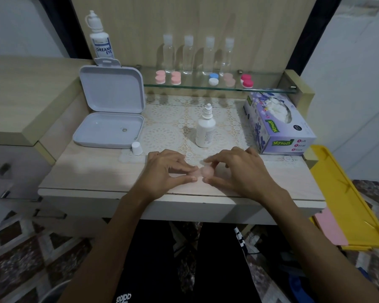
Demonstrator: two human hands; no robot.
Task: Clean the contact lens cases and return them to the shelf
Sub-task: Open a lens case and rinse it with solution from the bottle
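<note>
- A pale wooden desk (101, 171) with a lace mat, backed by a glass shelf (206, 88), is being worked at.
- A pink lens case (202, 171) is being pinched by the left hand (164, 169) and the right hand (239, 169) just above the desk.
- Five cases (214, 78) are sitting shelved; the uncapped solution bottle (205, 130) is standing near, so cleaning is judged unfinished.

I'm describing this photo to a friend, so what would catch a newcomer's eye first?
Two hands, the left hand and right hand, meet at the front of the table, both pinching a pale pink lens case. Behind them stands an uncapped white bottle, and colourful lens cases line the glass shelf.
</note>
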